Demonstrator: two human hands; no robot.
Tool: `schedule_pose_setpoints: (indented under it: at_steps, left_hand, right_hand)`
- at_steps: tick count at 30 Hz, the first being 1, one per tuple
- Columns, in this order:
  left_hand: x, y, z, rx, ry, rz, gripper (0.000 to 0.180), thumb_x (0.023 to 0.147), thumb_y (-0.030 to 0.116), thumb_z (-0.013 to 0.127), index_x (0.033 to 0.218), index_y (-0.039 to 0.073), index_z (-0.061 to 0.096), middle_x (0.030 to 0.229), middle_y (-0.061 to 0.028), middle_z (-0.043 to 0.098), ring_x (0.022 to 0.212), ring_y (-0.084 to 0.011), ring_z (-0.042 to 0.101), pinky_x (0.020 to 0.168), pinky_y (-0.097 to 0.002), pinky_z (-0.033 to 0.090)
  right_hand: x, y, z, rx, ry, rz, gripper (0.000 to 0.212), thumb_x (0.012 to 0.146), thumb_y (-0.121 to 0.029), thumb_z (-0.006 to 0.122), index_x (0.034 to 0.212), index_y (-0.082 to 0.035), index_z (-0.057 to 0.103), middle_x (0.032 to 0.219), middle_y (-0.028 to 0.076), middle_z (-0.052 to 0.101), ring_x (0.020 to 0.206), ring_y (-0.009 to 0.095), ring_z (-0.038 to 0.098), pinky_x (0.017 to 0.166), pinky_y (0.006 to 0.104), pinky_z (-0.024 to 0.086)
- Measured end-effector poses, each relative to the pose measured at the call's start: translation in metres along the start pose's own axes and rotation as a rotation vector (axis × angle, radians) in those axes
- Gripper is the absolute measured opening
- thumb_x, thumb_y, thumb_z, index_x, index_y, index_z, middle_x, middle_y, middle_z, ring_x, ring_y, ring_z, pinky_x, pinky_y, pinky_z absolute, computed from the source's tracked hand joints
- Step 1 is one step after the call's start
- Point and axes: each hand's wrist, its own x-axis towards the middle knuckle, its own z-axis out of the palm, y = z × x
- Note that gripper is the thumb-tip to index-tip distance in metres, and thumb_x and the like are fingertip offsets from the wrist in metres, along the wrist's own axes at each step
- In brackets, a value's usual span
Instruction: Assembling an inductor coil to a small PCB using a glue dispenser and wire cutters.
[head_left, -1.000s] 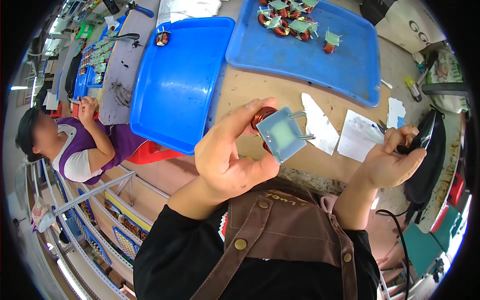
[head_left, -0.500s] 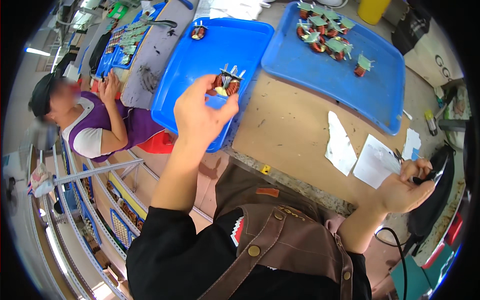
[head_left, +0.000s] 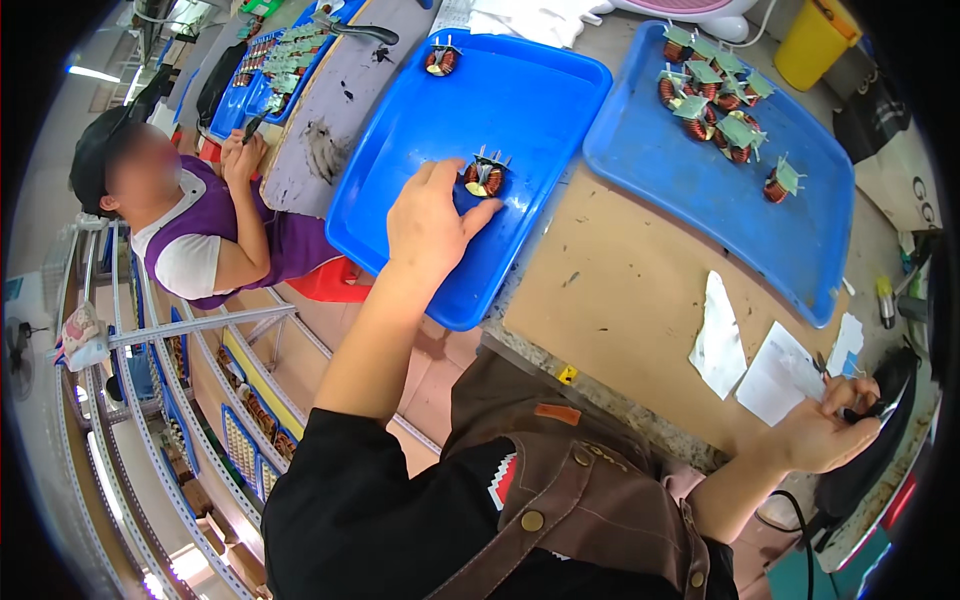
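In the left blue tray (head_left: pixel 400 190), a copper-wound toroid coil (head_left: pixel 484 180) on a small board rests with its pins up. My left hand (head_left: pixel 432 218) is beside it, thumb and forefinger spread at its near and left sides, not wrapped round it. Another such coil (head_left: pixel 441 58) lies in the tray's far left corner. At the right edge of the bench my right hand (head_left: pixel 828 436) is curled around a dark tool (head_left: pixel 858 414) with a shiny metal part; its exact kind is not clear.
A second blue tray (head_left: pixel 770 245) holds several coils on green boards. White papers (head_left: pixel 718 335) lie on the brown board (head_left: pixel 610 300). A yellow container (head_left: pixel 815 45) stands at the far right. To the left, a co-worker (head_left: pixel 215 230) sits by another coil-filled tray.
The coil at my left hand has come down onto the tray, and the fingers have parted from it. My right hand keeps its tool. The whole view has shifted.
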Motion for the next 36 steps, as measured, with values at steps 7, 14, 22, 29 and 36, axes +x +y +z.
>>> schedule_pose_setpoints:
  at_steps: [7,14,22,29,36]
  left_hand:
    - [0.025,-0.011,-0.016,-0.061,-0.052,0.380,0.049,0.056,0.009,0.075,0.101,0.008,0.055,0.111,-0.0106,0.048,0.101,-0.0306,0.047,0.082,-0.0363,0.042]
    - [0.061,-0.022,-0.019,-0.045,-0.120,0.602,0.047,0.054,0.006,0.075,0.097,0.008,0.056,0.112,-0.0095,0.048,0.105,-0.0306,0.044,0.089,-0.0384,0.038]
    - [0.149,-0.041,0.009,0.117,0.056,0.605,0.044,0.063,0.012,0.073,0.103,0.010,0.056,0.113,-0.0049,0.048,0.105,-0.0263,0.045,0.087,-0.0360,0.041]
    - [0.161,-0.053,0.017,0.177,0.031,0.551,0.042,0.066,0.014,0.071,0.105,0.011,0.057,0.114,-0.0023,0.047,0.105,-0.0239,0.045,0.087,-0.0348,0.042]
    - [0.164,-0.057,0.019,0.221,0.032,0.534,0.042,0.066,0.021,0.071,0.106,0.015,0.057,0.112,-0.0008,0.047,0.105,-0.0232,0.044,0.085,-0.0382,0.042]
  right_hand:
    - [0.003,0.006,-0.007,-0.021,-0.010,0.074,0.040,0.090,-0.028,0.028,0.087,0.007,0.046,0.085,0.012,0.048,0.051,0.012,0.031,0.062,0.0289,0.039]
    - [0.004,0.008,-0.005,-0.074,0.000,0.076,0.039,0.091,-0.029,0.028,0.085,0.006,0.044,0.085,0.013,0.049,0.050,0.012,0.030,0.062,0.0284,0.039]
    - [0.003,0.005,0.004,-0.080,0.024,0.033,0.037,0.091,-0.028,0.030,0.083,0.005,0.045,0.080,0.011,0.049,0.049,0.011,0.031,0.058,0.0260,0.040]
    - [0.005,0.012,-0.005,-0.067,-0.014,0.064,0.038,0.092,-0.029,0.028,0.083,0.005,0.045,0.086,0.013,0.050,0.049,0.011,0.031,0.063,0.0282,0.042]
    - [0.004,0.009,-0.001,-0.074,0.024,0.040,0.036,0.092,-0.028,0.029,0.085,0.004,0.044,0.087,0.013,0.050,0.049,0.010,0.030,0.062,0.0274,0.041]
